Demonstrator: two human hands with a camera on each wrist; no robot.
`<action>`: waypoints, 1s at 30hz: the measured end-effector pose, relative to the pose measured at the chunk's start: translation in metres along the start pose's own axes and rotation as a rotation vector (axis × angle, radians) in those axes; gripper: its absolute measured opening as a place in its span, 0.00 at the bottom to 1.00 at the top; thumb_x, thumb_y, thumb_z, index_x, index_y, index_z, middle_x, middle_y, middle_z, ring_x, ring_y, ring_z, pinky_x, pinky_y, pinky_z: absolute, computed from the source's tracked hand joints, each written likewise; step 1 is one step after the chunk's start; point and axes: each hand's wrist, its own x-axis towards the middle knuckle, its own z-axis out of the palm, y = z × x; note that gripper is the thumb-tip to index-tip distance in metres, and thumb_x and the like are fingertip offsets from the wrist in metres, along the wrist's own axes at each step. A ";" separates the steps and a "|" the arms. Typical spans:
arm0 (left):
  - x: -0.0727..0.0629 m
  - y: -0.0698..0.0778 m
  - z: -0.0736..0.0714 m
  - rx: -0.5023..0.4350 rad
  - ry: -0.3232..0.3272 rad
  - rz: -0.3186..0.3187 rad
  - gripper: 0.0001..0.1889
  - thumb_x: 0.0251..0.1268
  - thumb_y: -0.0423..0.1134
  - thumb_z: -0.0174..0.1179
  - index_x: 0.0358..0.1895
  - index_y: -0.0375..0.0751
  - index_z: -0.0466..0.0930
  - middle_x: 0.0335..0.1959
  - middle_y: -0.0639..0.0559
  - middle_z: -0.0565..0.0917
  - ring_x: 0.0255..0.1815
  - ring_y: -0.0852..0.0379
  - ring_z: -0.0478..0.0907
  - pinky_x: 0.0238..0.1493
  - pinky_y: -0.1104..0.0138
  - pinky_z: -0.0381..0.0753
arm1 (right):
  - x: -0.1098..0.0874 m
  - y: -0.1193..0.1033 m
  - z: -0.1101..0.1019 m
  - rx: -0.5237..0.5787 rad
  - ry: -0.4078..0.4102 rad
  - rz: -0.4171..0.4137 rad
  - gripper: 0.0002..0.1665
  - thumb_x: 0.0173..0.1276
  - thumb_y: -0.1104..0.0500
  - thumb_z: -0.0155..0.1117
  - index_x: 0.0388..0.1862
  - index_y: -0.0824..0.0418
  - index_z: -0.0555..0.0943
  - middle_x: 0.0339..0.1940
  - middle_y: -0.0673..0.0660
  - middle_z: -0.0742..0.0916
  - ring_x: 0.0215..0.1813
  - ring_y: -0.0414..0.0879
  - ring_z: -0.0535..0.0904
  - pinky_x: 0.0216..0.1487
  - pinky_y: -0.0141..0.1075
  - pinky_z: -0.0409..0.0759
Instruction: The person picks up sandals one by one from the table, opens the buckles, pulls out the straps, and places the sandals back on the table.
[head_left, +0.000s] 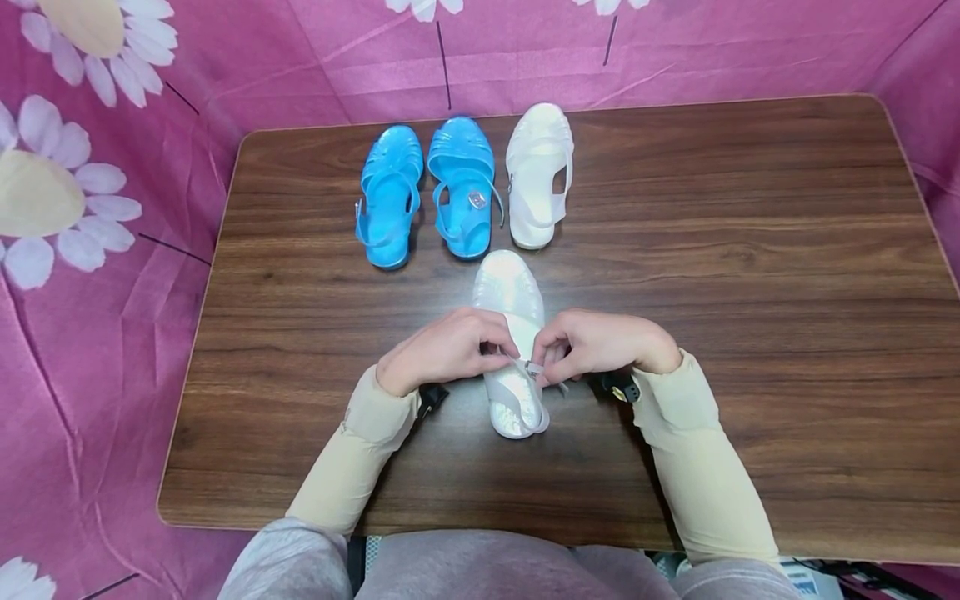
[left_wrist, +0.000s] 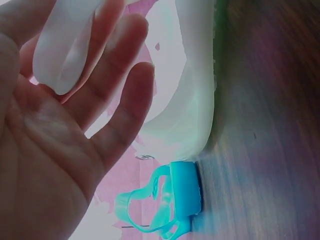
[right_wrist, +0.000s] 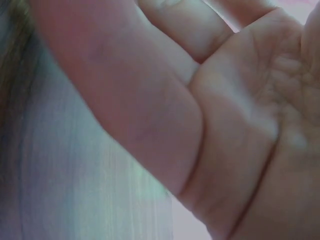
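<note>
A white jelly sandal point(head_left: 507, 287) lies on the table in front of the person, toe pointing away. From its left side the left hand point(head_left: 450, 346) pinches a strap; the left wrist view shows a whitish strap point(left_wrist: 65, 55) running between thumb and fingers, its rounded end by the palm. On the other side, the right hand point(head_left: 603, 342) pinches the strap near a small metal buckle point(head_left: 531, 368), thumb and fingers curled. Whether the strap passes through the buckle is too small to tell. In the right wrist view the palm and fingers point(right_wrist: 125, 90) hide the sandal.
Behind the worked sandal, a second white sandal point(head_left: 536, 179) and two blue sandals point(head_left: 390, 200) point(head_left: 462, 192) stand in a row, toes away. All lie on a brown wood-grain table point(head_left: 750, 250). Pink flowered cloth point(head_left: 300, 67) surrounds its back and sides.
</note>
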 end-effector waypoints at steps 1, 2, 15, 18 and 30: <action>0.000 0.000 0.000 -0.001 0.000 0.001 0.04 0.63 0.37 0.64 0.38 0.47 0.88 0.35 0.59 0.83 0.34 0.66 0.76 0.42 0.73 0.76 | 0.000 0.000 0.000 -0.005 0.000 0.000 0.03 0.62 0.60 0.66 0.33 0.59 0.83 0.26 0.55 0.87 0.29 0.42 0.81 0.32 0.30 0.78; 0.000 0.000 -0.001 -0.004 -0.001 -0.001 0.04 0.63 0.37 0.64 0.38 0.47 0.87 0.35 0.58 0.83 0.34 0.66 0.76 0.42 0.73 0.76 | 0.000 -0.001 0.000 -0.010 -0.001 0.000 0.03 0.62 0.60 0.65 0.33 0.58 0.83 0.26 0.55 0.87 0.29 0.41 0.80 0.32 0.30 0.78; -0.003 -0.002 -0.003 0.003 0.011 0.030 0.04 0.63 0.38 0.64 0.38 0.48 0.87 0.35 0.59 0.83 0.35 0.66 0.76 0.42 0.72 0.76 | 0.000 -0.003 0.000 -0.078 0.017 -0.010 0.02 0.61 0.61 0.65 0.33 0.57 0.83 0.22 0.46 0.83 0.26 0.35 0.74 0.30 0.28 0.73; -0.002 -0.002 -0.002 0.003 0.011 0.027 0.03 0.63 0.38 0.64 0.37 0.48 0.87 0.34 0.60 0.82 0.34 0.66 0.76 0.42 0.72 0.76 | 0.001 -0.006 0.001 -0.105 0.029 -0.031 0.02 0.62 0.59 0.65 0.32 0.56 0.83 0.20 0.43 0.80 0.24 0.35 0.73 0.28 0.28 0.71; -0.002 -0.003 0.000 -0.009 0.050 0.050 0.03 0.62 0.35 0.64 0.35 0.47 0.86 0.31 0.59 0.81 0.32 0.63 0.76 0.39 0.70 0.76 | 0.009 -0.012 0.007 -0.193 0.097 -0.009 0.13 0.63 0.49 0.66 0.22 0.51 0.78 0.15 0.42 0.74 0.19 0.35 0.69 0.24 0.28 0.67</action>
